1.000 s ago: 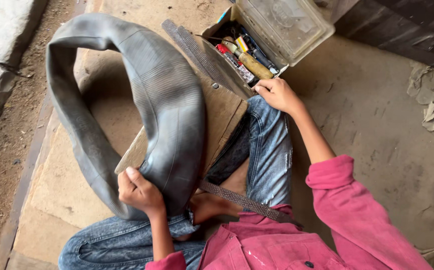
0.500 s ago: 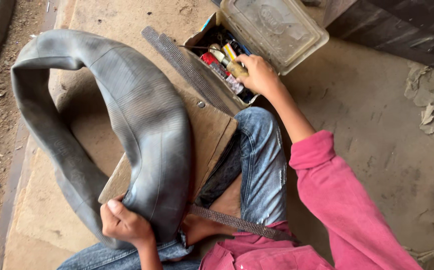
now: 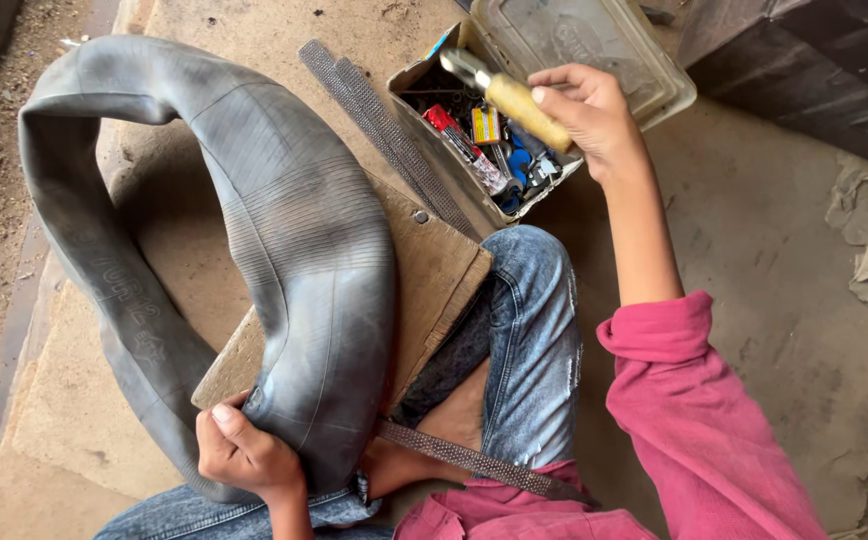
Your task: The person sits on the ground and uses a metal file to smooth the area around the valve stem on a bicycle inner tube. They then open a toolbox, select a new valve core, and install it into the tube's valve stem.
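Inner tube [image 3: 304,260] covers the board [image 3: 444,280]; concrete floor [image 3: 754,250] rightward lies open.

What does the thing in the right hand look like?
Find the open plastic box of small parts above the knee. Over it, the right hand holds a tool. Unlike the bright little bits below, it has a tan wooden handle and a shiny metal end.

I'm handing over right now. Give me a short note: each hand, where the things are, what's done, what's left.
Left hand: grips the grey rubber inner tube draped over the brown wooden board on the lap.
Right hand: holds a wooden-handled metal tool above the open plastic toolbox.
Done: tool is out of the box.
Left: tool has not touched the tube yet.
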